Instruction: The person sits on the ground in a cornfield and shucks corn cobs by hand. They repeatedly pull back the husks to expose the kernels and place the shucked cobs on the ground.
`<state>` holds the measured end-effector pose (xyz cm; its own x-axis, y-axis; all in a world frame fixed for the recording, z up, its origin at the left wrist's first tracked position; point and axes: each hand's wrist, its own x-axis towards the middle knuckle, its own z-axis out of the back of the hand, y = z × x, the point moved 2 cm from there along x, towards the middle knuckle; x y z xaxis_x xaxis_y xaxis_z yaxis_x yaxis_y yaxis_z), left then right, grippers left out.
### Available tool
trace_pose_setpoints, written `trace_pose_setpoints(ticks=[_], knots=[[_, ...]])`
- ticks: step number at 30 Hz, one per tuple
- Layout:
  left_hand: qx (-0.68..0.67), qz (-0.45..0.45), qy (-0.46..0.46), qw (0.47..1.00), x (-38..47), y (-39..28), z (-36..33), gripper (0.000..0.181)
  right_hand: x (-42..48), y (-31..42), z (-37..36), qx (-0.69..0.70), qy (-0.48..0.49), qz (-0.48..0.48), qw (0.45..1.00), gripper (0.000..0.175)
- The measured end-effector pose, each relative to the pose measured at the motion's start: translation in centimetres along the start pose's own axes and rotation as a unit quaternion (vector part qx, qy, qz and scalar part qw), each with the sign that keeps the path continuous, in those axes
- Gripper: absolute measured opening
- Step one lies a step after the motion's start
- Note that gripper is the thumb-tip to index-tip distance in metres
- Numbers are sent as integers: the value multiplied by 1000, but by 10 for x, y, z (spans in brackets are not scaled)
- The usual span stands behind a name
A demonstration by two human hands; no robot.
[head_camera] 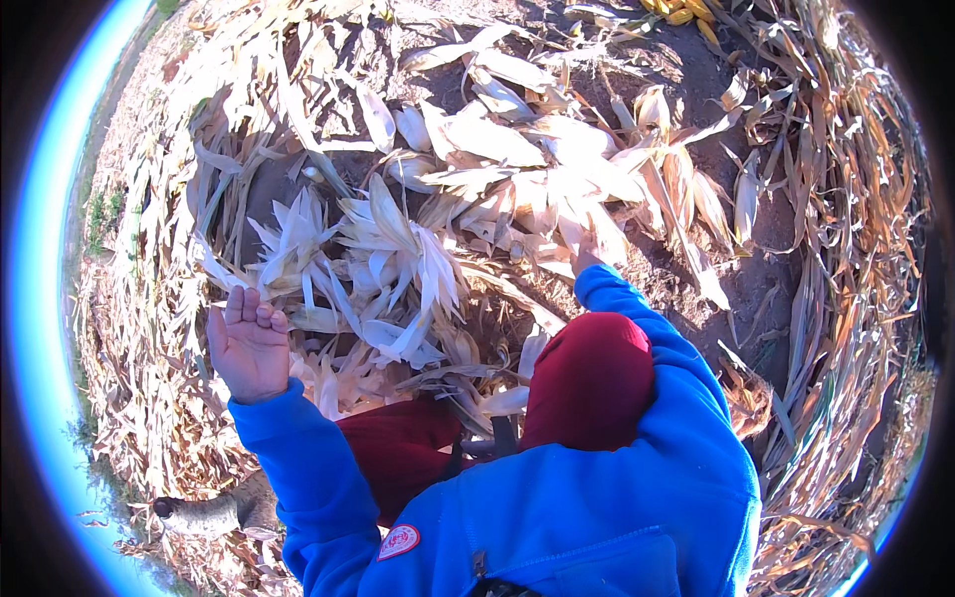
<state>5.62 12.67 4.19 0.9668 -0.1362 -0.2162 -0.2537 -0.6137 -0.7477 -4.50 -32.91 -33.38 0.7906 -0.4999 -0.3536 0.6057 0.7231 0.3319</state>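
Note:
My left hand (252, 347) is raised on the left, palm up and empty, with the thumb held apart from the slightly curled fingers. Beside it lies a tangle of pale, peeled-back corn husks (395, 246). My right hand (586, 257) reaches forward to the lower edge of a heap of corn ears in dry husks (485, 142). Glare and the sleeve hide most of that hand, so its grip on a husk or ear cannot be made out.
Husked yellow corn cobs (679, 13) lie at the far edge. Dry corn stalks (843, 224) form a thick band on the right, and more stalk litter (149, 313) covers the left. Bare soil (671, 276) shows beyond my red-trousered knee (593, 380).

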Motion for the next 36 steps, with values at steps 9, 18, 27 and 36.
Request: trace_pose_setpoints(ticks=[9,18,27,36], knots=[[16,29,-7,999,-18,19,-18,33,44,-14,-47,-164,-41,12,986,40],[122,40,18,992,-22,48,-43,22,-66,-44,-11,-104,65,2,992,50],[313,7,159,936,-46,93,-86,21,-130,32,123,227,5,211,951,58],[349,-184,162,905,-5,117,-161,52,-189,234,307,-40,-280,385,879,58]])
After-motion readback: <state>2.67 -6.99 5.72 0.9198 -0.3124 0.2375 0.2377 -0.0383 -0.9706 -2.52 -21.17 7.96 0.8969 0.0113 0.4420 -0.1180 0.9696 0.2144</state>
